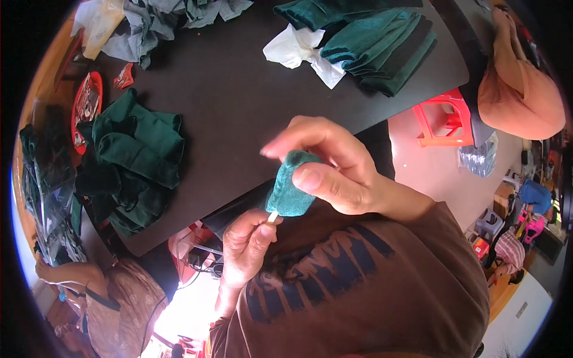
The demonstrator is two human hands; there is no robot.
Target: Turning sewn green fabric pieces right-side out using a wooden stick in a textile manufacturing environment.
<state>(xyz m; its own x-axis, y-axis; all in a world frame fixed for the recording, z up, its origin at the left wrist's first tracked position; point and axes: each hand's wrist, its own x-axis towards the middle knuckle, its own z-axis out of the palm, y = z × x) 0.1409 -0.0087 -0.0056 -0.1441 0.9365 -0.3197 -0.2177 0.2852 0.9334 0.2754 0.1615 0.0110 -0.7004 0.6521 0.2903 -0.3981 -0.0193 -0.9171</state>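
Observation:
A small green velvet piece, pouch-like (286, 194), is up in front of my chest, near the table's front edge. My right hand (343, 173) pinches it with the thumb laid over its upper end, and one finger is lifted and slightly blurred. A thin pale stick (273, 216) shows at the lower end of the velvet. Between thumb and fingertips my left hand (243, 250) grips that stick; whether its far end runs inside the velvet is hidden.
On the dark table (233, 89) lie a heap of green velvet pieces (140, 143), a stack of them (376, 51), a white cloth bow (301, 51), grey cloth (146, 27) and a red tray (89, 101). A red stool (444, 119) stands beyond; other people sit left and right.

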